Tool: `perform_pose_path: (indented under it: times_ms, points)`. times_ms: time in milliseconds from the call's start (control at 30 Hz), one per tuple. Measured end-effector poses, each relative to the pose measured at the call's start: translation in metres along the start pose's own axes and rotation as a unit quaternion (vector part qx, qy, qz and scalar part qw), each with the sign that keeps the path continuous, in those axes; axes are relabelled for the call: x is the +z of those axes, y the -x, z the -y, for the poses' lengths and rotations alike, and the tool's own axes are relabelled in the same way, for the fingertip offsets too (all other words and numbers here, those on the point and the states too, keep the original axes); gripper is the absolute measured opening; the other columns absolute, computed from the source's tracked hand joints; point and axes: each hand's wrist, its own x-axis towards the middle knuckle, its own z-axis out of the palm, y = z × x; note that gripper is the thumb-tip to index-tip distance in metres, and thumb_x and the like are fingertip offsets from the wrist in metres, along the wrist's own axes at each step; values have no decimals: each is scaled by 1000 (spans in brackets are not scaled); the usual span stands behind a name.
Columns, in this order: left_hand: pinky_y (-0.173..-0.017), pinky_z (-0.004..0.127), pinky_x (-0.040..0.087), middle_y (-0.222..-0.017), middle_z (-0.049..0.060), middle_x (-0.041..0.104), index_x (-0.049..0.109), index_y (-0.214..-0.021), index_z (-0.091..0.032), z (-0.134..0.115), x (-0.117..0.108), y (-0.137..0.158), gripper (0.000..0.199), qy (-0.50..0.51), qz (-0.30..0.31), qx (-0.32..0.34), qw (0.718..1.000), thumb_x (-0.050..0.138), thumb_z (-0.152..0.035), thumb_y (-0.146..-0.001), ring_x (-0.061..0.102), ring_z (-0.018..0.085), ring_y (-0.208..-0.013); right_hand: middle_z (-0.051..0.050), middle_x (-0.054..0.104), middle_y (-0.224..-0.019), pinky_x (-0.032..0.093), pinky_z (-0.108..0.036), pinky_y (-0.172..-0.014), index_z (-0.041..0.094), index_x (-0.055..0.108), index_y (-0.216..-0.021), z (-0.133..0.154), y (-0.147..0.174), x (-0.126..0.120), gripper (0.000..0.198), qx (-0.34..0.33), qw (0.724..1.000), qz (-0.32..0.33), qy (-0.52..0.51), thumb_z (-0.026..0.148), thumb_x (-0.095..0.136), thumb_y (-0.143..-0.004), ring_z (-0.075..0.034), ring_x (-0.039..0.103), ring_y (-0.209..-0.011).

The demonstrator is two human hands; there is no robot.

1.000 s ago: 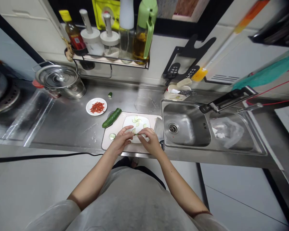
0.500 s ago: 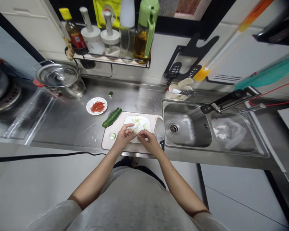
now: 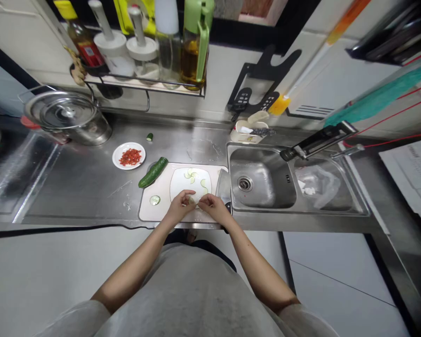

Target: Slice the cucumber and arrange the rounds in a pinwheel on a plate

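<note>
My left hand [image 3: 181,206] is closed, fingertips pinching thin cucumber slices [image 3: 191,200] above the near edge of a white squarish plate [image 3: 177,181]. My right hand [image 3: 214,207] meets it there, thumb and fingers pinched by the same slices; what is between its fingertips is too small to make out. Several pale green cucumber slices [image 3: 192,177] lie curved on the plate. The plate rests on a light cutting board [image 3: 164,213]. A kitchen knife [image 3: 223,186] lies along the board's right side. At the board's upper left is a green cucumber [image 3: 153,172], with a loose round slice [image 3: 155,200] below it.
A round white plate of chopped red pieces [image 3: 129,156] and a cucumber end [image 3: 149,136] are on the steel counter. A lidded steel pot [image 3: 70,117] stands left, a double sink [image 3: 263,180] right. Bottles and jars fill a wall rack [image 3: 143,84] above.
One more slice appears at the plate's right side. Both hands have drawn slightly nearer to my body, still together, and the whole view has shifted.
</note>
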Motion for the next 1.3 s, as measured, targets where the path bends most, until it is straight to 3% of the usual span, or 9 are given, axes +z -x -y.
perform_pose_path:
  times_ms: [233,600,867,1300]
  points:
    - [-59,22,38,-64,-7,49,63,-99,-21,12,18,-38,32,-174,-54,-6,983,64,-21,-67,44,8,-57,5,50,-59,35,-23,-56,20,60,-72,-14,-33,-21,15,8,994,-50,101,35,61,-72,-11,45,-57]
    - [-62,24,40,-77,-4,64,62,-104,-27,8,34,-76,28,-351,-80,-45,932,59,-30,-77,59,13,-69,2,60,-69,33,-22,-60,18,62,-75,-21,-75,-39,8,-7,968,-48,244,26,59,-75,-12,49,-64]
    - [-69,26,41,-85,-3,69,61,-104,-29,7,37,-86,27,-395,-81,-67,913,60,-31,-77,63,17,-83,-2,63,-79,31,-23,-61,18,63,-82,-18,-81,-37,8,-22,945,-25,325,25,58,-80,-14,50,-70]
    - [-77,29,40,-86,-6,70,60,-102,-31,10,37,-88,25,-415,-84,-57,904,58,-26,-78,64,17,-86,-8,64,-99,37,-28,-79,19,63,-95,-5,-79,-33,14,-18,890,15,455,22,51,-89,-21,52,-94]
